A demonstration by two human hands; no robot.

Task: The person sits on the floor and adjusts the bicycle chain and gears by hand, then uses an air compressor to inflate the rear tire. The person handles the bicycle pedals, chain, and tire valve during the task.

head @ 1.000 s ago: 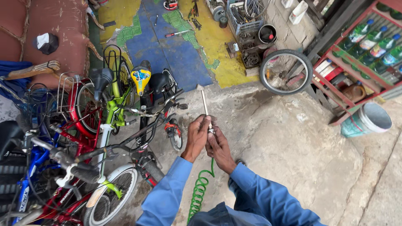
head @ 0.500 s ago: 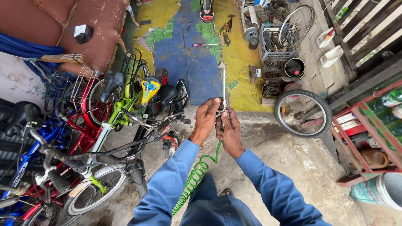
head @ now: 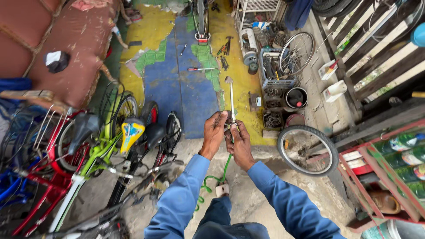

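Observation:
My left hand [head: 214, 132] and my right hand [head: 241, 144] are held together in front of me, both closed around the lower end of a thin metal rod tool [head: 231, 97] that points away from me and ends in a small flat head. A coiled green hose [head: 214, 179] hangs down from the tool between my blue sleeves. Both hands hover above the concrete floor, in front of a blue, green and yellow patterned mat [head: 186, 66].
Several bicycles [head: 102, 150] are packed at the left, one with a yellow seat [head: 131, 131]. A loose wheel [head: 307, 150] lies on the floor at the right, next to a red rack of bottles [head: 398, 155]. Crates of parts [head: 274, 88], a spoked wheel [head: 296, 53] and scattered tools sit ahead.
My view has swung forward and right, so more of the mat and the parts crates shows. My hands have stayed clasped on the rod tool, which now points straighter ahead.

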